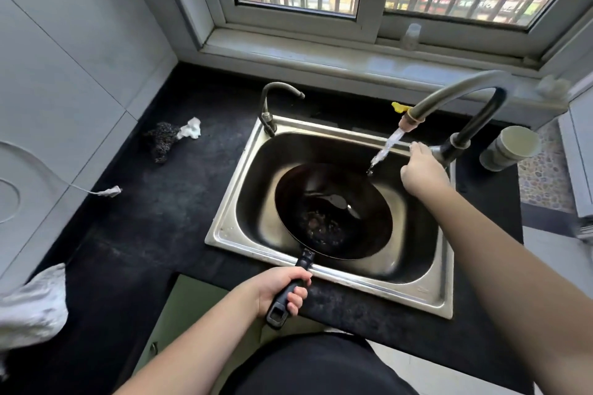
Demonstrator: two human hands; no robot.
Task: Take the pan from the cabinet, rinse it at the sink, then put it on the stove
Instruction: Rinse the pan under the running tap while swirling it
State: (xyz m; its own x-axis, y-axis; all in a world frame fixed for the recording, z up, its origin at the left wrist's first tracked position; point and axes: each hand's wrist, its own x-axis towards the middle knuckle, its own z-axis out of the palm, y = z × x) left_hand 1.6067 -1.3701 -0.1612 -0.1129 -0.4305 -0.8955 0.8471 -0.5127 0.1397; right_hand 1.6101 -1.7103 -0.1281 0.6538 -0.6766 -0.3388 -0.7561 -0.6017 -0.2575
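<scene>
A black pan [333, 212] sits tilted inside the steel sink [426, 295], its handle sticking out over the front rim. My left hand [284, 289] grips that black handle. Water streams from the spout of the tall grey faucet [462, 96] and lands on the pan's far rim; some water pools in the pan's bottom. My right hand [422, 170] rests at the faucet's base on the sink's right side, its fingers hidden against the lever, so what it holds is unclear.
A smaller tap [276, 99] stands at the sink's back left corner. On the black counter [154, 218] lie a steel scrubber with a white rag [170, 138], a cable plug [109, 192] and a grey cloth [32, 305]. A grey cup [510, 147] stands to the right of the faucet.
</scene>
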